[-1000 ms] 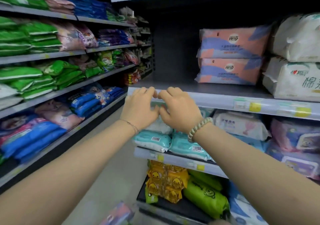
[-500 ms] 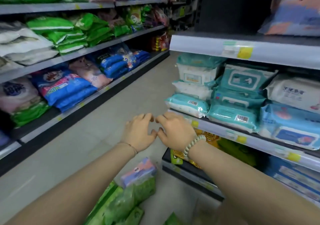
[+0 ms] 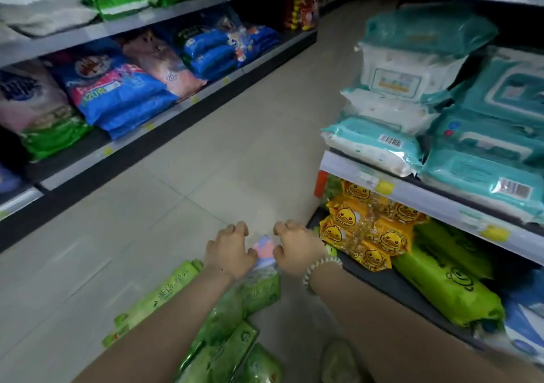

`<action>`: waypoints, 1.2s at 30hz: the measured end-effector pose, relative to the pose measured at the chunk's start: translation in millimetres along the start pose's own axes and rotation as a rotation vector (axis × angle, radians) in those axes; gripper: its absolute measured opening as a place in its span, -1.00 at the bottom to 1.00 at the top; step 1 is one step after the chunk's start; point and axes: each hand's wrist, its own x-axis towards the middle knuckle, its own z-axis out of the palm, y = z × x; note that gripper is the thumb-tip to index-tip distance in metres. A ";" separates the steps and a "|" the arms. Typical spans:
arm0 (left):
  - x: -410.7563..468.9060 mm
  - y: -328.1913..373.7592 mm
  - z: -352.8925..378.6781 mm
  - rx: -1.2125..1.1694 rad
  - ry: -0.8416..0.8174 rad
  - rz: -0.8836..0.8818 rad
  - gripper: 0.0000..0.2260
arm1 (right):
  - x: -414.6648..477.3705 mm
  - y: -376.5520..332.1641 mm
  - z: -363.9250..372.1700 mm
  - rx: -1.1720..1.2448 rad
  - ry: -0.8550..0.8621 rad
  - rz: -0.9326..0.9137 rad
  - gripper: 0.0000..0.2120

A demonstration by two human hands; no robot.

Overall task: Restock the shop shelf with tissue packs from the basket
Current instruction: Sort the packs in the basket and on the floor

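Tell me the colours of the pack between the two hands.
Pink and pale blue patches, seen in the head view: the pack.

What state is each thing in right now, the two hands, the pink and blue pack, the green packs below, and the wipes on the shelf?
Left hand: fingers curled, at the left side of the pack, grip not closed.
Right hand: fingers curled, at the pack's right side.
Pink and blue pack: lying on top of the green packs, mostly hidden.
Green packs: piled loosely below the hands.
Teal wipes packs: stacked flat on the shelf, sealed.
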 end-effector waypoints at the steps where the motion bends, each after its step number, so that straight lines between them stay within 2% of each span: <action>1: 3.6 -3.1 6.9 0.004 -0.020 -0.024 -0.66 | 3.7 2.5 8.6 0.011 -0.015 0.007 -0.70; 9: 29.1 -27.0 61.3 0.006 -0.151 -0.199 -0.65 | 36.1 29.0 74.4 -0.015 -0.224 0.031 -0.60; 13: 41.9 -38.4 84.6 -0.010 -0.203 -0.268 -0.65 | 55.8 40.1 104.8 -0.030 -0.141 -0.039 -0.59; 17: 51.2 -54.1 115.6 -0.087 -0.256 -0.354 -0.66 | 78.0 50.5 133.0 -0.009 -0.347 -0.014 -0.54; 21: 61.8 -72.8 150.2 -0.222 -0.294 -0.480 -0.65 | 96.8 60.2 165.5 0.089 -0.419 0.062 -0.56; 24: 66.1 -79.6 174.8 -0.317 -0.284 -0.589 -0.64 | 105.4 69.7 191.1 0.169 -0.448 0.132 -0.49; 27: 67.9 -79.7 198.1 -0.371 -0.270 -0.625 -0.67 | 111.1 77.1 213.1 0.276 -0.481 0.156 -0.36; 31: 71.6 -79.4 219.6 -0.373 -0.285 -0.669 -0.73 | 115.5 82.7 235.8 0.326 -0.506 0.188 -0.37; 34: 72.9 -79.1 229.1 -0.427 -0.251 -0.726 -0.80 | 120.1 85.7 246.1 0.288 -0.545 0.206 -0.48; 36: 74.0 -79.9 231.1 -0.474 -0.233 -0.771 -0.86 | 123.8 88.7 252.9 0.327 -0.582 0.222 -0.46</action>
